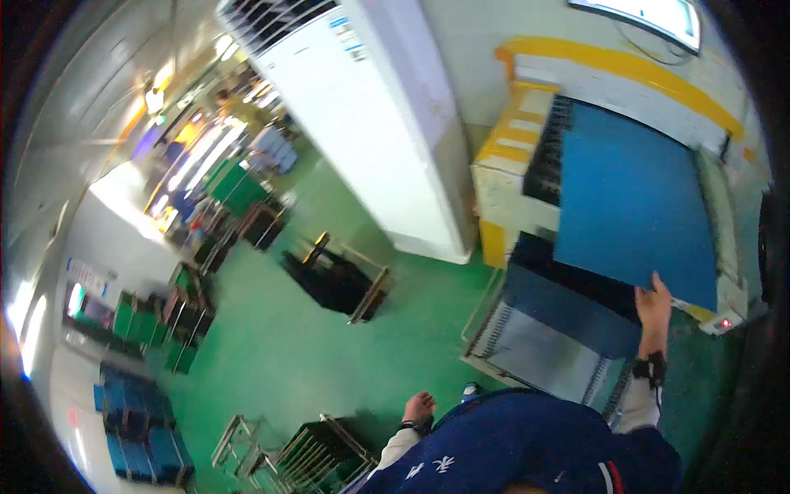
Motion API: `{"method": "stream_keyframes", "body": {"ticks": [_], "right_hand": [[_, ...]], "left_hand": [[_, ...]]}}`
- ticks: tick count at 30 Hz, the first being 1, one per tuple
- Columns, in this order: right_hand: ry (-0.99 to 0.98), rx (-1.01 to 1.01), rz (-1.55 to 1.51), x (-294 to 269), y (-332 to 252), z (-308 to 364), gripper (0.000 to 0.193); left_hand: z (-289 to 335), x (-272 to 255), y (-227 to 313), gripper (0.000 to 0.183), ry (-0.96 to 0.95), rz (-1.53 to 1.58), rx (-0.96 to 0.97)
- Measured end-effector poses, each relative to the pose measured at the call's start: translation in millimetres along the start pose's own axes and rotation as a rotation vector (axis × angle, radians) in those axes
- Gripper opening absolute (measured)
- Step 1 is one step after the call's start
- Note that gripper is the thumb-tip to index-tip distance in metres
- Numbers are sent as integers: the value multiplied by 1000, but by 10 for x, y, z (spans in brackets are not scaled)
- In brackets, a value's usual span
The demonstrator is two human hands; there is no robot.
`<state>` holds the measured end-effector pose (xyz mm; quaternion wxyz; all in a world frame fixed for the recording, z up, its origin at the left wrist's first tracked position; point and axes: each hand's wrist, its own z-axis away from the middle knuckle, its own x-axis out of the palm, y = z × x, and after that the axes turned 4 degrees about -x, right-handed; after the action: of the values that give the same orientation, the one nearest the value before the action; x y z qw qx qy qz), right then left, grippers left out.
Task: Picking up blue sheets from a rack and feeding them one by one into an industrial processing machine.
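A large flat blue panel [638,202] lies on the white and yellow machine [514,177] at the right. My right hand [652,309] has closed on the panel's near edge, close to its near right corner. A dark band is on that wrist. My left hand [420,407] hangs low beside my body with its fingers curled in, and nothing shows in it. Just below the panel stands a wheeled rack [539,346] with slotted sides, with dark blue panels [568,300] in its upper part.
A tall white air conditioner [370,123] stands left of the machine. On the green floor is a cart with black panels [329,280]. A slotted rack [325,453] sits near my left side. Other racks and blue panels [144,428] line the left; people work far back.
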<state>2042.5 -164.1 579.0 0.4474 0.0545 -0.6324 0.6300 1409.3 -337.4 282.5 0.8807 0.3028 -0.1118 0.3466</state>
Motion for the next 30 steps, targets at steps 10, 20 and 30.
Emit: {"method": "stream_keyframes", "body": {"ticks": [10, 20, 30], "right_hand": [[187, 179, -141, 333, 302, -116, 19], [93, 232, -50, 444, 385, -287, 24], [51, 223, -42, 446, 361, -538, 22]], "left_hand": [[-92, -295, -75, 19, -317, 121, -108], [140, 184, 24, 14, 158, 130, -147], [203, 308, 60, 9, 180, 151, -174]]}}
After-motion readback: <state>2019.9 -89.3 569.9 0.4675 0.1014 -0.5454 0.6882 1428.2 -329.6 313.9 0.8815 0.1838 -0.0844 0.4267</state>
